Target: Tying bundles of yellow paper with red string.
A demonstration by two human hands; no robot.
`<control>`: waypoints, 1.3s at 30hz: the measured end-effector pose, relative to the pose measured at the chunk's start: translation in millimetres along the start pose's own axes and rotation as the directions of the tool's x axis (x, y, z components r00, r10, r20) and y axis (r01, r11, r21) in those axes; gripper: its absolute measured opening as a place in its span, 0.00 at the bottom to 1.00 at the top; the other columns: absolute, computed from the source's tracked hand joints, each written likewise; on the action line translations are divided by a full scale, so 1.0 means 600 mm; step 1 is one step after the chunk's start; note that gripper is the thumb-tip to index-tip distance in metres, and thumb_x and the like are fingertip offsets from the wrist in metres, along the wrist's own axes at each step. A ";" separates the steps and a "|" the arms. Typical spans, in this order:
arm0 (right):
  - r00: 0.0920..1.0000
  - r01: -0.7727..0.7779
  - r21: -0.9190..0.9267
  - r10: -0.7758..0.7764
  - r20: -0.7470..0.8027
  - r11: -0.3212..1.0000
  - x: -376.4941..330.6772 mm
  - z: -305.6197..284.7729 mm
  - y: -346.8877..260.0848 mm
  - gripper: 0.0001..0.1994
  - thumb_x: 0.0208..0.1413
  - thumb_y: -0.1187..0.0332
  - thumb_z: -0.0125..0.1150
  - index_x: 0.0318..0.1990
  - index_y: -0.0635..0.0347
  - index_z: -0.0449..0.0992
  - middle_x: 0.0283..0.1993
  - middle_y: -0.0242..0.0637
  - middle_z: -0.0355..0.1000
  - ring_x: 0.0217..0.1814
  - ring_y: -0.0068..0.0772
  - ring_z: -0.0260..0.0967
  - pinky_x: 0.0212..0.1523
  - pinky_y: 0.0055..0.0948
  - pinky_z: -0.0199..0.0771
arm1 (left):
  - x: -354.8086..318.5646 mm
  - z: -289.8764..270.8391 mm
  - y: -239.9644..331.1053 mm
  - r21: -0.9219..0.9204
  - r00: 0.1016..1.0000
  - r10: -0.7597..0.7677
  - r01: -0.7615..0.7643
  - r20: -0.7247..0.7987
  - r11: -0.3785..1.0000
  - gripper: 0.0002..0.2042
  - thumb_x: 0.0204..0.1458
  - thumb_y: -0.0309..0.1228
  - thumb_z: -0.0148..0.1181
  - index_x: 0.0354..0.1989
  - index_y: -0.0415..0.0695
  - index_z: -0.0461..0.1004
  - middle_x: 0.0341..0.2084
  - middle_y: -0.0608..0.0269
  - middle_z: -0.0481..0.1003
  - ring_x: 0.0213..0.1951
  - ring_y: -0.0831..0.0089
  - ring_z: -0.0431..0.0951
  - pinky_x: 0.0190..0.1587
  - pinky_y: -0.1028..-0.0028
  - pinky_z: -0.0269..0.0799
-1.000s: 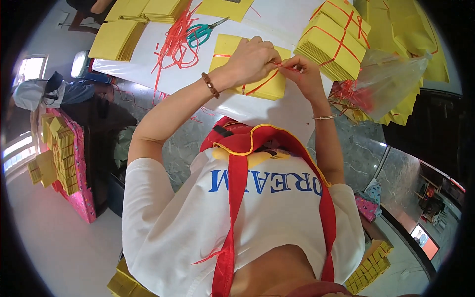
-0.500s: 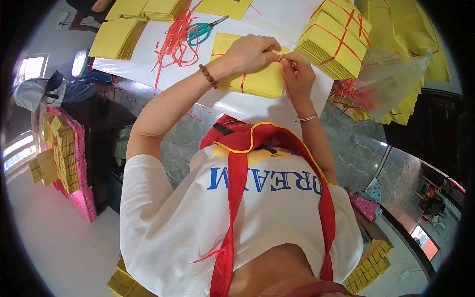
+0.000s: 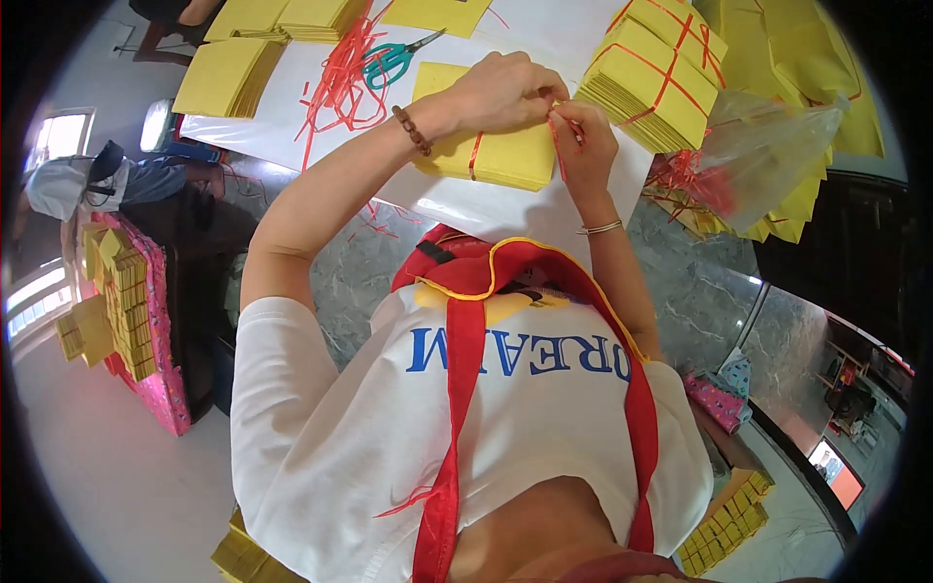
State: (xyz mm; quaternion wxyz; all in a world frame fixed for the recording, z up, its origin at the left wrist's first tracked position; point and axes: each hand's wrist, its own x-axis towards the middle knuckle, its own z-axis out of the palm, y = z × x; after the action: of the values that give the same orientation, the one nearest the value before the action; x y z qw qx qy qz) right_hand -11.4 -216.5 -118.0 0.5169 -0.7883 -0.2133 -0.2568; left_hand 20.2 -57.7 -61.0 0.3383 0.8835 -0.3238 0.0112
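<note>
A stack of yellow paper sheets (image 3: 491, 155) lies on the white table (image 3: 505, 209) in front of me, with a red string (image 3: 473, 155) wrapped around it. My left hand (image 3: 505, 92) rests on top of the stack and pinches the string at its right end. My right hand (image 3: 578, 141) pinches the same red string beside the stack's right edge. Both hands meet at the string's ends.
A tied yellow bundle (image 3: 656, 83) lies to the right, next to a clear plastic bag (image 3: 768, 146) with red strings. Loose red strings (image 3: 335, 83) and green scissors (image 3: 394, 60) lie at the left, with more yellow stacks (image 3: 233, 73) beyond. Pink box with yellow bundles (image 3: 126, 311) on the floor.
Both hands shifted slightly rightward along the stack; the red string now runs across its middle and the ends are held at the right edge.
</note>
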 end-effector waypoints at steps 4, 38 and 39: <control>0.999 0.038 -0.014 -0.038 -0.016 0.999 0.000 0.001 0.007 0.05 0.44 0.75 0.59 0.29 0.58 0.69 0.29 0.35 0.69 0.27 0.29 0.67 0.26 0.24 0.68 | 0.011 -0.004 -0.002 -0.110 0.982 -0.120 0.137 0.144 0.984 0.10 0.42 0.27 0.52 0.35 0.42 0.74 0.23 0.58 0.74 0.29 0.64 0.72 0.35 0.68 0.67; 0.806 -0.590 0.453 0.516 0.289 0.668 -0.061 -0.015 0.034 0.09 0.56 0.68 0.49 0.41 0.62 0.68 0.39 0.31 0.68 0.39 0.18 0.63 0.40 0.19 0.64 | -0.114 -0.067 -0.059 -0.332 0.859 -0.399 0.292 -0.323 0.897 0.14 0.52 0.35 0.49 0.45 0.43 0.70 0.37 0.61 0.72 0.37 0.74 0.70 0.43 0.76 0.64; 0.798 -0.602 0.405 0.522 0.300 0.688 -0.063 -0.013 0.035 0.09 0.55 0.67 0.50 0.40 0.62 0.68 0.38 0.30 0.68 0.39 0.17 0.63 0.39 0.20 0.64 | -0.137 -0.057 -0.073 -0.444 0.781 -0.481 0.295 -0.399 0.846 0.17 0.55 0.39 0.46 0.48 0.42 0.67 0.40 0.61 0.71 0.40 0.75 0.69 0.44 0.76 0.63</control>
State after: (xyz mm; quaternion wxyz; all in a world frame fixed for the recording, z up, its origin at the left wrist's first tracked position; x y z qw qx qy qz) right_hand -29.4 -234.0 -153.6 0.7304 -0.6793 -0.0583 0.0403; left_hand -12.7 33.8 -80.0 0.5593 0.8215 -0.0300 0.1071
